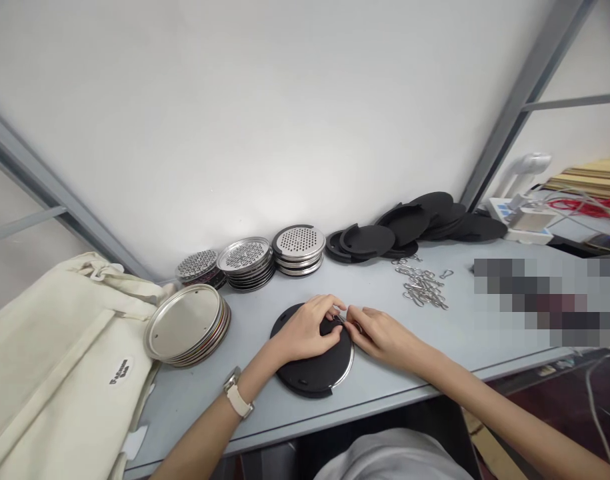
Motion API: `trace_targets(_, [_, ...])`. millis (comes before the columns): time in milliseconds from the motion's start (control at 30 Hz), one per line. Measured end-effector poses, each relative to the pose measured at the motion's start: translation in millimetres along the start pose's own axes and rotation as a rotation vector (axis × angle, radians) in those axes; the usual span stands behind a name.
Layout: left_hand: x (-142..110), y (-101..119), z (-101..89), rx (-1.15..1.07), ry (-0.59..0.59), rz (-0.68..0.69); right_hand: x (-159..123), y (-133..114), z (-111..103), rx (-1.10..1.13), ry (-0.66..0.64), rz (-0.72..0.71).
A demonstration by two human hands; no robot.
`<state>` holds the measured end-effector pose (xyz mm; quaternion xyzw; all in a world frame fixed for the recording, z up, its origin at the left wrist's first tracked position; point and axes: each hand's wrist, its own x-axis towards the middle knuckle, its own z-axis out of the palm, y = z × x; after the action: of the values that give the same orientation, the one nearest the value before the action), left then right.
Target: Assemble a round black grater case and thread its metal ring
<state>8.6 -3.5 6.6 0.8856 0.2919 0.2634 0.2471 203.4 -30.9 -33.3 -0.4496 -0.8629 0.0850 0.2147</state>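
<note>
A black round plate with a silver rim showing at its right lies flat on the table in front of me. My left hand rests on top of it, fingers curled near its upper right edge. Fingertips of my right hand are pinched together at that same edge, close to my left thumb and forefinger. Between the two hands a small metal clip shows in part; my fingers cover the rest. Several loose metal snap clips lie in a pile beyond my right hand.
Stacks of perforated metal grater discs stand along the wall, and plain metal discs are stacked at left. Black round covers lean in a heap at the back. A cream cloth bag hangs over the left side. Cables lie at right.
</note>
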Motion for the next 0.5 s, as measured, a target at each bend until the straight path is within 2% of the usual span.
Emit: trace_targets(500, [-0.4, -0.2, 0.4, -0.012, -0.001, 0.004, 0.3, -2.4, -4.4, 0.096, -0.01, 0.04])
